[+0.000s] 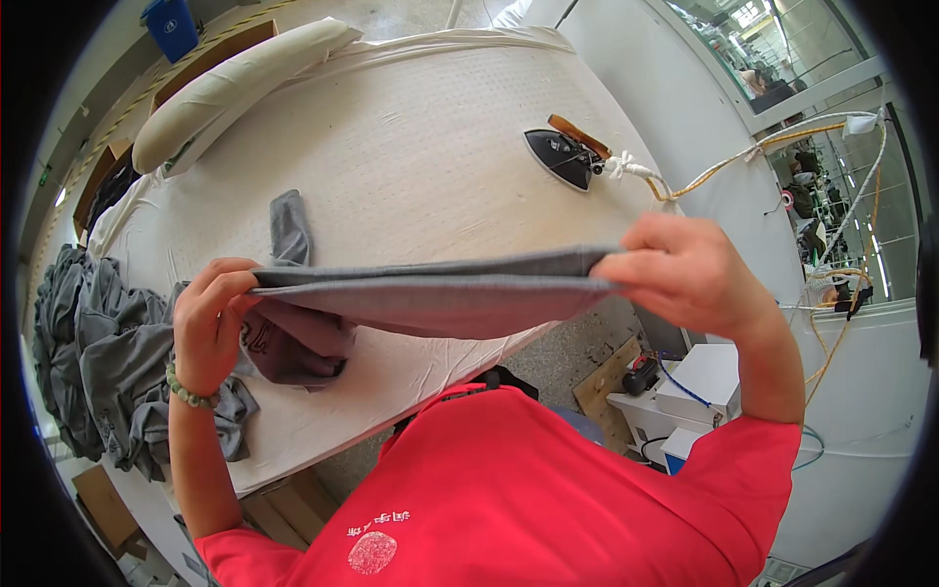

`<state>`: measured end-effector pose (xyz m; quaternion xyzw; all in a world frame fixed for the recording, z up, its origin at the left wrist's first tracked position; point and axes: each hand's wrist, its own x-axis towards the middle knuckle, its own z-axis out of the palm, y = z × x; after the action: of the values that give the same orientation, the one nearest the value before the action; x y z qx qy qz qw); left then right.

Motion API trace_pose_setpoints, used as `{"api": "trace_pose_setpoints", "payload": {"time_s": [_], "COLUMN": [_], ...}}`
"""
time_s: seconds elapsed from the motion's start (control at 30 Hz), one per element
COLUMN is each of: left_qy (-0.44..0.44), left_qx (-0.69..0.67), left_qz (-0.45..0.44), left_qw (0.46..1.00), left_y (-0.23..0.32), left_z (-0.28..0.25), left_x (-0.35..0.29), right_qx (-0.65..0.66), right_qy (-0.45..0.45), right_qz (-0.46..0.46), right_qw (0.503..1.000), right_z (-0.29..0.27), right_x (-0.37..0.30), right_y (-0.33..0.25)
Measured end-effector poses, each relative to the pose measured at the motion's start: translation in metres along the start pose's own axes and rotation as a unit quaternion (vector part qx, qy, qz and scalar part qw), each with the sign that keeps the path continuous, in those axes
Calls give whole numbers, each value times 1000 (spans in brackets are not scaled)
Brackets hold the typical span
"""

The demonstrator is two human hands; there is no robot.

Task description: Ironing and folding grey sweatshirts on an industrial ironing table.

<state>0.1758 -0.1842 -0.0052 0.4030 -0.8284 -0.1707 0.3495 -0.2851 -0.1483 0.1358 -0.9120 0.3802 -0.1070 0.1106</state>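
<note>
A grey garment (460,308) is stretched level between my two hands, over the near part of the padded table. My left hand (213,318) pinches its left end, and my right hand (685,269) grips the right end with closed fingers. Two long edges of the cloth run side by side between them. One narrow piece of the garment sticks up beyond the held edge, and a bunched part with dark print hangs beside my left hand onto the table. Which part of the garment I hold, I cannot tell.
An iron (565,154) with a wooden handle rests at the table's far right, its cord (704,181) running to the right wall. Rumpled grey garments (108,362) pile up at the left. A padded pressing arm (245,88) stands far left; white machine boxes (685,396) sit at lower right.
</note>
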Motion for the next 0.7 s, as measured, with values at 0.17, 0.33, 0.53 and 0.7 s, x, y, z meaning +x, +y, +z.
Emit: {"api": "trace_pose_setpoints", "payload": {"time_s": [0.17,0.33,0.53,0.7], "left_qy": [-9,1,75,76], "left_qx": [-32,-57,-106,-10], "left_qz": [-34,-67,-123,-97], "left_qw": [999,996,984,992], "left_y": [6,8,1,-8], "left_z": [17,34,48,71], "left_x": [-12,-30,-45,-57], "right_qx": [-33,40,84,125], "right_qy": [7,62,59,48], "right_qz": [55,45,58,188], "right_qw": [998,996,993,973], "right_z": [5,11,6,29], "right_x": [-3,1,6,28], "right_y": [48,56,45,66]}}
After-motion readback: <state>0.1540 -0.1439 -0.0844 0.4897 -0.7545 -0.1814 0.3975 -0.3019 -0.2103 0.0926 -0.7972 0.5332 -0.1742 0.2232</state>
